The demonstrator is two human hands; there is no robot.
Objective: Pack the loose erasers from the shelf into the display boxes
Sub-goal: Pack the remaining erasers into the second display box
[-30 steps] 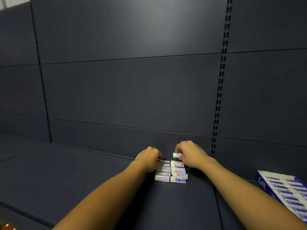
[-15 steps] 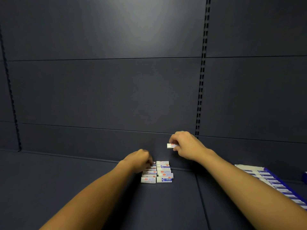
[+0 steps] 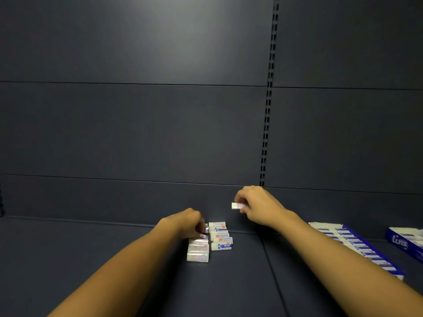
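Observation:
Several loose white erasers (image 3: 219, 236) with blue and red labels lie in two short columns on the dark shelf (image 3: 114, 259). My left hand (image 3: 186, 225) has curled fingers on the left column, gripping erasers there; the lower ones (image 3: 198, 251) look blurred. My right hand (image 3: 256, 205) pinches a single white eraser (image 3: 237, 205) in the air above and right of the pile. A blue display box (image 3: 357, 245) filled with rows of erasers lies to the right, past my right forearm.
A second blue box (image 3: 405, 242) sits at the far right edge. The shelf's dark back panel (image 3: 160, 133) rises right behind the pile, with a slotted upright (image 3: 266, 133). A seam (image 3: 272, 271) runs through the shelf floor.
My right hand has lifted one eraser up and to the right, away from the pile. My left hand has stayed on the left column, whose lower erasers have shifted toward me.

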